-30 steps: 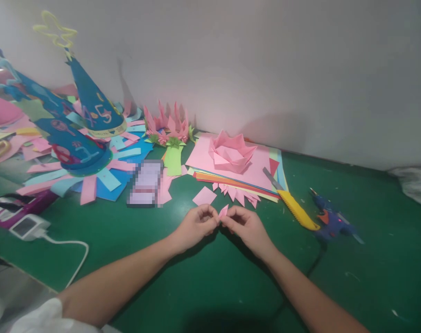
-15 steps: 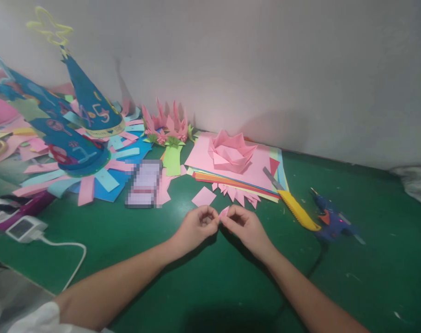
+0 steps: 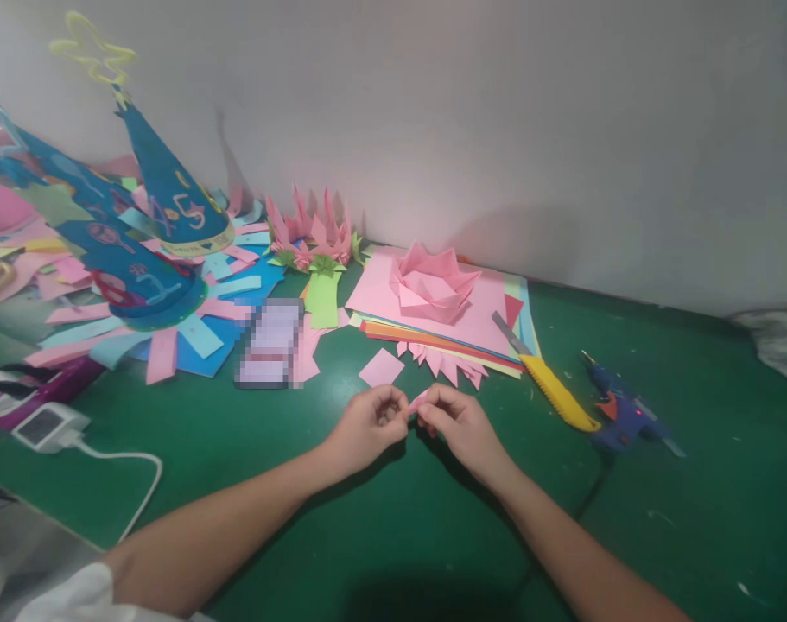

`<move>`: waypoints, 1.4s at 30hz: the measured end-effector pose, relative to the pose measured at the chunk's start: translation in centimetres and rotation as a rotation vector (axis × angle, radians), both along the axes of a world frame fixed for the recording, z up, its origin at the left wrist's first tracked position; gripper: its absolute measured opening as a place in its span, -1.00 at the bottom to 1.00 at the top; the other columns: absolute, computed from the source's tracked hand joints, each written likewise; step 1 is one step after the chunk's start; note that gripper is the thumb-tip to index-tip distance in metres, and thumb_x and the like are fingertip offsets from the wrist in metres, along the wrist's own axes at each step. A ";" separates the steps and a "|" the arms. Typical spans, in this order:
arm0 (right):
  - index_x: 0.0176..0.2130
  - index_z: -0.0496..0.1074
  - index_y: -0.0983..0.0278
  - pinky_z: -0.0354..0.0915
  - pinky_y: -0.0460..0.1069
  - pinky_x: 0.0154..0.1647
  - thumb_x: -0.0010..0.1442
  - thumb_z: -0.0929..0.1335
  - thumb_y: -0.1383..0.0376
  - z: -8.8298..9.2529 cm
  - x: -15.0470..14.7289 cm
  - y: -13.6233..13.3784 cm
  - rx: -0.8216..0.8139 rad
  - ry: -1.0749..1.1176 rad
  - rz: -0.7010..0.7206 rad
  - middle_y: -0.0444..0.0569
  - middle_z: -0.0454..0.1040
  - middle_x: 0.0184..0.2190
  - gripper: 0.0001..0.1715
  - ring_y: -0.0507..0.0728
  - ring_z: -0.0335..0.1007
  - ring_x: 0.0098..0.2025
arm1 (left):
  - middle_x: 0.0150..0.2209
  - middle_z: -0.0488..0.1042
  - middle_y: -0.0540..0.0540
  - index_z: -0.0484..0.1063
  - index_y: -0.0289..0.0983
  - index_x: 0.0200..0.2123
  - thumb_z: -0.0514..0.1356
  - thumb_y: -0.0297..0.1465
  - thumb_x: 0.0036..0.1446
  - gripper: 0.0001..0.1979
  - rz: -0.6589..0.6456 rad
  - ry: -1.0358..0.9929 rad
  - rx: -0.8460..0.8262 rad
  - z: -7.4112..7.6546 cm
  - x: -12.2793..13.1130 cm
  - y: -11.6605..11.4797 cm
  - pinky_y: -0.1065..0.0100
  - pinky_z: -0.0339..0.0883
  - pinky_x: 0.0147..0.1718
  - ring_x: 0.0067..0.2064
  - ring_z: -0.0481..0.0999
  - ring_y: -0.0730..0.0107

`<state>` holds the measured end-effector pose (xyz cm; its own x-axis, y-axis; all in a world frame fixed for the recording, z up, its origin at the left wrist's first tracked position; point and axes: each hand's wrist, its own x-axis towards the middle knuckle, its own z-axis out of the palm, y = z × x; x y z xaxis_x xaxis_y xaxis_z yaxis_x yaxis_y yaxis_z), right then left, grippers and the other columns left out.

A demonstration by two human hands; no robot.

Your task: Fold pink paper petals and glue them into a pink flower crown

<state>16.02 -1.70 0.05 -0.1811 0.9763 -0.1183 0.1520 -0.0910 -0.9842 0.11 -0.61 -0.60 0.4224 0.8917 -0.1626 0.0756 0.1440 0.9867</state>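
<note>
Between the fingertips of my left hand (image 3: 375, 425) and my right hand (image 3: 459, 422) is a small folded piece of pink paper (image 3: 419, 401). Both hands pinch it, one from each side, just above the green table. My fingers cover most of it. Just beyond my hands lies a flat pink paper square (image 3: 381, 369). To its right, several small folded pink paper pieces (image 3: 446, 363) form a row. Behind them a pink folded paper flower (image 3: 432, 283) rests on a stack of coloured paper (image 3: 367, 285).
A yellow utility knife (image 3: 558, 393), blade out, and a blue glue gun (image 3: 623, 410) lie to the right. On the left are a phone (image 3: 269, 344), blue paper cone hats (image 3: 166, 186), a pink paper crown (image 3: 312, 229) and a white device with a cable (image 3: 49, 428). A wall stands behind.
The pink paper between my fingertips has tilted and shows a narrower side. My right fingers have shifted slightly; the rest looks the same.
</note>
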 end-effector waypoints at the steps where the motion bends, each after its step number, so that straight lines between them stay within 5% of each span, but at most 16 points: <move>1: -0.53 0.30 0.27 0.13 -0.11 -0.55 0.08 0.29 0.25 0.0 0.0 0.0 0.001 -0.004 -0.001 -0.20 0.28 -0.64 -0.80 -0.04 0.15 -0.58 | -0.56 0.22 0.09 0.26 -0.32 -0.48 0.13 -0.46 -0.05 -0.94 -0.005 -0.005 -0.002 0.0 0.0 0.0 0.52 0.06 -0.56 -0.54 0.18 0.61; 23: -0.52 0.35 0.29 0.16 -0.09 -0.46 0.14 0.32 0.10 0.6 0.5 0.1 0.033 0.031 0.072 -0.17 0.27 -0.59 -0.66 -0.02 0.18 -0.51 | -0.55 0.21 0.09 0.22 -0.31 -0.48 0.16 -0.36 0.00 -0.84 -0.090 -0.047 -0.059 0.1 -0.1 0.0 0.52 0.05 -0.56 -0.54 0.16 0.62; 32: -0.44 0.43 0.31 0.22 -0.08 -0.49 0.17 0.27 0.05 -0.1 0.6 0.2 -0.073 0.275 0.020 -0.11 0.34 -0.55 -0.60 0.00 0.24 -0.51 | -0.53 0.22 0.08 0.20 -0.30 -0.45 0.15 -0.38 -0.01 -0.85 -0.098 -0.082 -0.077 -0.2 -0.2 0.1 0.52 0.03 -0.56 -0.54 0.17 0.62; 42: -0.48 0.41 0.30 0.24 -0.09 -0.47 0.08 0.36 0.10 0.4 0.4 0.3 -0.059 0.132 0.000 -0.16 0.35 -0.58 -0.69 -0.04 0.24 -0.55 | -0.55 0.20 0.09 0.21 -0.31 -0.47 0.14 -0.38 0.01 -0.86 -0.068 -0.003 -0.030 -0.2 -0.2 0.0 0.52 0.02 -0.58 -0.55 0.13 0.62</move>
<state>16.43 -1.44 0.45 -0.1993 0.9682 -0.1510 0.0214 -0.1497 -0.9885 -0.06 -0.60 -0.84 0.4821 0.8557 -0.1878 0.0833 0.1686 0.9822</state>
